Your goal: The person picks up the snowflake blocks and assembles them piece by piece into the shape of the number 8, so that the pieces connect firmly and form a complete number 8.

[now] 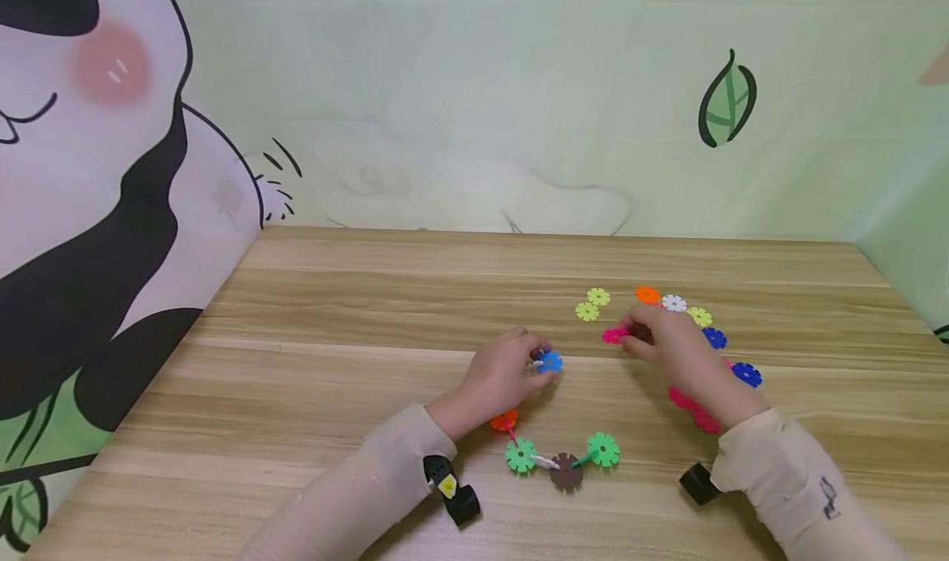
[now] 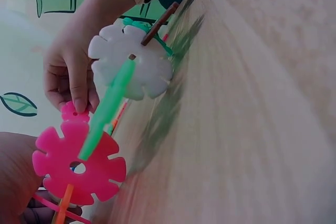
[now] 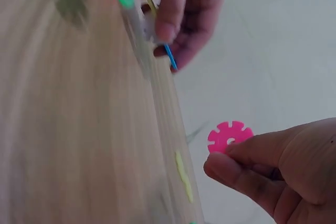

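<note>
My left hand (image 1: 502, 373) grips the linked chain of plastic snowflake discs near its blue snowflake disc (image 1: 549, 362). From under that hand the chain runs down through an orange disc (image 1: 504, 419), a green disc (image 1: 521, 455), a brown disc (image 1: 567, 472) and a second green disc (image 1: 604, 449). Farther right, my right hand (image 1: 667, 343) pinches a pink snowflake disc (image 3: 230, 136) between thumb and fingertips, held apart from the chain. Close to the left hand, the left wrist view shows a larger-looking pink disc (image 2: 79, 163) of the chain.
Loose discs lie behind and around the right hand: yellow discs (image 1: 593, 304), an orange one (image 1: 647, 295), a white one (image 1: 674, 303), blue ones (image 1: 746, 374) and pink ones (image 1: 694, 410). A printed backdrop (image 1: 445, 116) stands behind the wooden table (image 1: 334, 297).
</note>
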{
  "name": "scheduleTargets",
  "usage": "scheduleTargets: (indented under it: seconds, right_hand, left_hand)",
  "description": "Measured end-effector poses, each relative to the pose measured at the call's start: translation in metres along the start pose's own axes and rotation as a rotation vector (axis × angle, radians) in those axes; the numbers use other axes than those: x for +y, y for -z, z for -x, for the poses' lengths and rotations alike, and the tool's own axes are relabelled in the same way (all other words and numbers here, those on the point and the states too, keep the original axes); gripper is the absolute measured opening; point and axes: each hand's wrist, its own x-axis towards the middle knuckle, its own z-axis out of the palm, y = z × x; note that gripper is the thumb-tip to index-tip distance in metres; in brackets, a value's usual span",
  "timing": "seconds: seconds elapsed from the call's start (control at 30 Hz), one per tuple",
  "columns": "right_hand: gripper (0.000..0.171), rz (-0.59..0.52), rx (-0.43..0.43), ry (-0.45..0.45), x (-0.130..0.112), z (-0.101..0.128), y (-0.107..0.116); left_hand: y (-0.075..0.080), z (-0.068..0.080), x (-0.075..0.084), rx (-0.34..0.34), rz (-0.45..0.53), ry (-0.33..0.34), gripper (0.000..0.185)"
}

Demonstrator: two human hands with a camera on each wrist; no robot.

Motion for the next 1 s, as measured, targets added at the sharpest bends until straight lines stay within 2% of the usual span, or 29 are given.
scheduleTargets:
  seconds: [0.17,0.57,0.7,1.0]
  right_hand:
    - [0.003,-0.016,-0.021,0.052,-0.010,0.002,-0.012]
    - [0.004,0.078,-0.013,0.229,-0.017,0.005,-0.036]
    - [0.005,0.107,0.017,0.271,-0.018,0.006,-0.039]
    - [0.006,0.145,0.101,0.295,-0.021,0.008,-0.044]
  left_hand:
    - [0.000,0.000,0.000,-0.009,0.009,-0.001,0.033]
    - [-0.002,-0.001,0.000,-0.020,0.039,-0.004,0.033]
    - [-0.001,-0.001,0.001,-0.026,0.043,-0.011,0.032]
    - [0.000,-0.001,0.001,-0.041,0.034,0.000,0.033]
